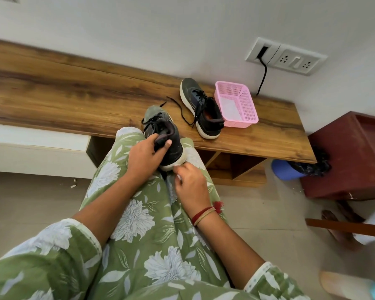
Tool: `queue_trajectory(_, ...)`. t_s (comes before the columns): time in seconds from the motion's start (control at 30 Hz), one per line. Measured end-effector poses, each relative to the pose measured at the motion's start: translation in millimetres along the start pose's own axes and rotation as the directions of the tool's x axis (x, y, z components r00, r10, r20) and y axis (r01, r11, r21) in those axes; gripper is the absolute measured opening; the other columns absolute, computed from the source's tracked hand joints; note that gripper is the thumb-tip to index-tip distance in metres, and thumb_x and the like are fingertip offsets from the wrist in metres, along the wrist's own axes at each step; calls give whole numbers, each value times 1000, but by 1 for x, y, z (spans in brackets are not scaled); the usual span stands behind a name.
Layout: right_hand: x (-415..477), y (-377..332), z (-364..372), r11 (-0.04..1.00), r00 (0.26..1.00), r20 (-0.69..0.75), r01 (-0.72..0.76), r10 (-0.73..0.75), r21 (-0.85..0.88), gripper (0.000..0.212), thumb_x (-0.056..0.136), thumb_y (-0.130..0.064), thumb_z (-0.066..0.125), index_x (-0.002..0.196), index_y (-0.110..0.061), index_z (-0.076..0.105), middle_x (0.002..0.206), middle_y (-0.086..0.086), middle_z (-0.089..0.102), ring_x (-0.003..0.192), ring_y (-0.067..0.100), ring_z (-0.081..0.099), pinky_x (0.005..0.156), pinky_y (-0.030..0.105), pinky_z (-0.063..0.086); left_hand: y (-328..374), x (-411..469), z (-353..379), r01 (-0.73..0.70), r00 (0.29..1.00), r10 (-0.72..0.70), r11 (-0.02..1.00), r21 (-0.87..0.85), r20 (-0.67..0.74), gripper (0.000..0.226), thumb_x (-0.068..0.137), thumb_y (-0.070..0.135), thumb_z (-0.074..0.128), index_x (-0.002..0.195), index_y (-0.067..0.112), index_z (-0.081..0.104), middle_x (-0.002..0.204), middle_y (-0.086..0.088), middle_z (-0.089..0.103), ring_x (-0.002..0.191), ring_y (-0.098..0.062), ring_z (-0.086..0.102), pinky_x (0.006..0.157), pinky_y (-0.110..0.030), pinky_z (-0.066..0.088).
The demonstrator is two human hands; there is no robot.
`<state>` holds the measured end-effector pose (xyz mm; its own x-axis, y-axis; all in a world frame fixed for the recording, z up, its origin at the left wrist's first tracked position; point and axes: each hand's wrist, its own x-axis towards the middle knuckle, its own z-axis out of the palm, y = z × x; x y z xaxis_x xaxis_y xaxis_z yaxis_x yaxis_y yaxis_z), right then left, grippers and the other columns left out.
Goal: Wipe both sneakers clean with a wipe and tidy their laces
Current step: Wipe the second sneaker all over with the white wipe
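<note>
One dark grey sneaker (pixel 160 131) with black laces rests on my lap, toe pointing away. My left hand (pixel 144 158) grips its heel collar, thumb over the rim. My right hand (pixel 189 182) presses a white wipe (pixel 179 163) against the white sole at the heel; most of the wipe is hidden under my fingers. The second sneaker (pixel 200 107) lies on the wooden bench (pixel 74 89), its black laces loose and trailing to the left.
A pink mesh basket (pixel 236 103) stands right of the second sneaker. A wall socket (pixel 286 56) with a black cable is above it. A dark red cabinet (pixel 353 154) and a blue bin (pixel 288 169) stand on the right.
</note>
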<state>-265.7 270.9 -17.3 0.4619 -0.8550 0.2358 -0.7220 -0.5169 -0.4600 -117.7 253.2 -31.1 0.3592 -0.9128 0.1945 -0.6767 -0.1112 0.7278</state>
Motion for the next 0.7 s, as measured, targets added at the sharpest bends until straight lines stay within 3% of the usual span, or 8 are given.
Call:
queue_trajectory(0.1,-1,-1,2,995,989,109,97,-98,9,20,77,-2,58,89,-9,72,82,7,64,77,26,59,69,37,52,1,-1,1,18,1000,-19,999,-47,-15,44,87,52,45,84,10,59,56,0,52,54,-21,51,48,-32,35)
queue_trajectory(0.17,3,0,-4,982,999,-43,1,7,189,21,79,0,60,93,-10,72,88,5,68,82,18,62,76,30,52,1,-2,0,10,1000,-10,998,-55,-14,46,86,53,44,86,10,61,60,-5,57,56,-22,53,52,-37,41)
queue_trajectory(0.23,10,2,-13,939,943,-281,-75,177,337,19,81,3,62,93,-8,72,90,3,68,85,11,62,81,19,49,-1,-3,-1,-5,1000,5,998,-56,0,50,85,58,41,88,13,62,62,-5,60,57,-20,55,53,-39,46)
queue_trajectory(0.3,18,7,-15,936,916,-328,-115,230,334,17,82,2,61,93,-7,71,91,4,67,87,11,61,82,19,48,-2,-3,-2,-6,1000,6,998,-66,14,53,84,62,39,90,15,62,65,-4,62,59,-20,58,55,-42,48)
queue_trajectory(0.43,18,6,-4,961,968,-157,-156,195,231,19,79,1,60,92,-7,71,90,7,65,84,21,63,77,34,52,-3,-2,1,-11,1000,11,999,-42,1,50,85,58,41,88,14,63,64,-4,61,58,-21,56,55,-42,48)
queue_trajectory(0.63,5,3,2,999,999,1,41,-41,-2,12,75,-3,59,82,-8,68,77,8,59,71,26,56,64,34,48,-6,0,1,9,1000,-9,999,-51,4,57,83,62,37,91,12,63,68,-6,63,61,-22,57,57,-42,48)
queue_trajectory(0.7,0,-3,9,982,981,93,177,-170,-63,6,74,-3,63,74,-8,66,72,9,58,66,27,55,57,34,49,-5,0,1,38,999,-38,995,-95,-5,54,85,60,40,92,12,63,71,-7,64,66,-23,59,60,-42,48)
